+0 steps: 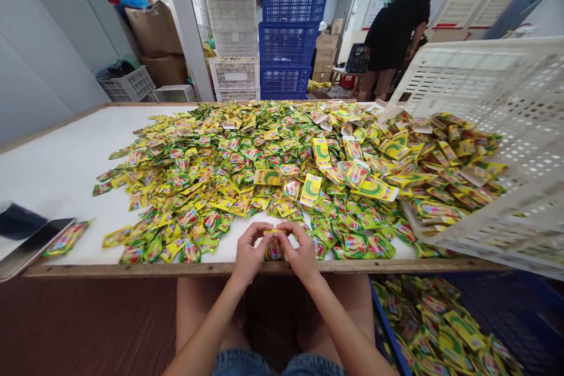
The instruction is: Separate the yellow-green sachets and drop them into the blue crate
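Note:
At the near edge of the table, my left hand (249, 254) and my right hand (302, 252) meet over a small printed yellow box (275, 249). Both are closed, with thumbs and fingertips pinching its upper end. The fingers partly cover the box, so I cannot tell whether its flap is folded in. Beyond my hands spreads a big heap of small green and yellow packets (220, 173). Flat yellow boxes (311, 190) lie on the heap, some with open ends.
A white perforated crate (535, 194) lies tipped at the right, with boxes spilling from it. Below it, a blue crate (385, 329) holds packets and boxes. A phone (33, 247) rests at the left. Stacked blue crates (288, 44) and a person (392, 35) are behind the table.

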{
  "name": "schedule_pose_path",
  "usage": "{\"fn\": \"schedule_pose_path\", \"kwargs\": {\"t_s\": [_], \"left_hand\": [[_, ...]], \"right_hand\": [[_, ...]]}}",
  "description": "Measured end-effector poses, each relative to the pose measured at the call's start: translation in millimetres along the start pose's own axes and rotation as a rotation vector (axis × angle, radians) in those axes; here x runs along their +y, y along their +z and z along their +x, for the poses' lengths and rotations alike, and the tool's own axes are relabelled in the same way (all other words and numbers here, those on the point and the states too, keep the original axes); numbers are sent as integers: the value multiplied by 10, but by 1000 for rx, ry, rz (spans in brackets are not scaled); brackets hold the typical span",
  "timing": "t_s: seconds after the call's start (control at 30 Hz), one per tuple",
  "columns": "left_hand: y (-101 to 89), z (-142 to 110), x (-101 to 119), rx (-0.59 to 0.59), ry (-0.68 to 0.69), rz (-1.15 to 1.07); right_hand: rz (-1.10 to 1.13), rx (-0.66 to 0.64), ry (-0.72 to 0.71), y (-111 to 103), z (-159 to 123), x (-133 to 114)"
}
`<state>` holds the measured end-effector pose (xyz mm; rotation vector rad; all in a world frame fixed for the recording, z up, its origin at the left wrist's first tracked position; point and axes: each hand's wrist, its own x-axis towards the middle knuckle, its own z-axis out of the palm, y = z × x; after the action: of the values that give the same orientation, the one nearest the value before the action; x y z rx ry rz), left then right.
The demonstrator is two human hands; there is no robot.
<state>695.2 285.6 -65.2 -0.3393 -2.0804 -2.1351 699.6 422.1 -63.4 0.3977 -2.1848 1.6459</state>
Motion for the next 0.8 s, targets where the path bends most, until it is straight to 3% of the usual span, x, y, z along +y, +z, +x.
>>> {"fn": "schedule_pose_path", "kwargs": {"t_s": [0.23, 0.57, 0.8], "left_hand": [[-10, 5, 10, 36, -1, 55], [5, 53, -31, 60, -20, 50], [-5, 100, -76, 68, -46, 26]], "right_hand": [[-63, -7, 37, 2, 20, -27], [-306, -52, -77, -30, 101, -15], [-322, -92, -12, -54, 174, -32]]}}
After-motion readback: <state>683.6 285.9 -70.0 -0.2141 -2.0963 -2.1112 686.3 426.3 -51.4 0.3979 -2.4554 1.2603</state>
